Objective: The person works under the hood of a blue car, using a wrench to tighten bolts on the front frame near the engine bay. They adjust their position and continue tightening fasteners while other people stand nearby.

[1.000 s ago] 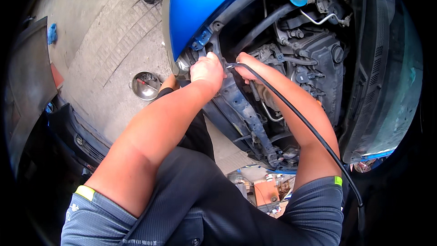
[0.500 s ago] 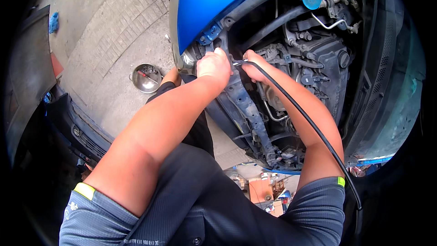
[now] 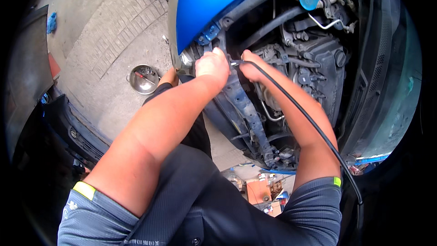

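At the front of an open engine bay, my left hand (image 3: 212,67) is closed in a fist above the metal front crossmember (image 3: 246,105). What it grips is hidden beneath the fingers. Close to its right is my right hand (image 3: 249,67), with fingers curled down among the engine parts and whatever they hold out of sight. A black hose (image 3: 300,107) with a bright metal fitting (image 3: 234,63) at its end starts in the gap between both hands. From there it passes over my right forearm and hangs off at the lower right.
The engine (image 3: 318,68) and a blue reservoir cap (image 3: 309,0) lie to the right, with the blue hood or fender panel (image 3: 205,9) beyond my hands. A metal bowl (image 3: 144,90) holding a red-handled tool sits on the floor at left. A detached bumper (image 3: 75,127) is farther left.
Both hands stay at nearly the same spot. The whole view has shifted slightly, and the hose hangs in almost the same curve.
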### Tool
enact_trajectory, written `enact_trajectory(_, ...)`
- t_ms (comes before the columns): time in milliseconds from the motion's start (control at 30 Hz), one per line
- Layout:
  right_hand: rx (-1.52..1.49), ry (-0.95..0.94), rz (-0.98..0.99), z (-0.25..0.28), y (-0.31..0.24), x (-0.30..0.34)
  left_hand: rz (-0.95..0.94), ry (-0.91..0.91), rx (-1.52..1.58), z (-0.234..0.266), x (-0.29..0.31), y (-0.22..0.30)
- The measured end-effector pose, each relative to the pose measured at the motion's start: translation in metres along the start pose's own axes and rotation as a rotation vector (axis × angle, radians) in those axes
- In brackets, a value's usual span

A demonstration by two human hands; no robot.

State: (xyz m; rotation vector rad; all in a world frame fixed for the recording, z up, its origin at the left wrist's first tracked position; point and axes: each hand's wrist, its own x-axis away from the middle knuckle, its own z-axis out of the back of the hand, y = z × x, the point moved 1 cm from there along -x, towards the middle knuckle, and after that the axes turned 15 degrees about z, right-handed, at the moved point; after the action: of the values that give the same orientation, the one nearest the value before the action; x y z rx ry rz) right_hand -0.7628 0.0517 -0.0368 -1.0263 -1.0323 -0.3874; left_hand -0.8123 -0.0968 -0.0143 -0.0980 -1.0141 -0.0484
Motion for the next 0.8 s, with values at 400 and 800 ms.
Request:
enact_trajectory(400,0.265,0.406,0.476,-0.025,0.049,0.005,0.016,-0.027,-0.041,0.004,0.005,0.012)
enact_trajectory(800,0.238,0.407,0.562,-0.035,0.052,0.010,-0.016,0.000,0.022,-0.001,0.005,0.000)
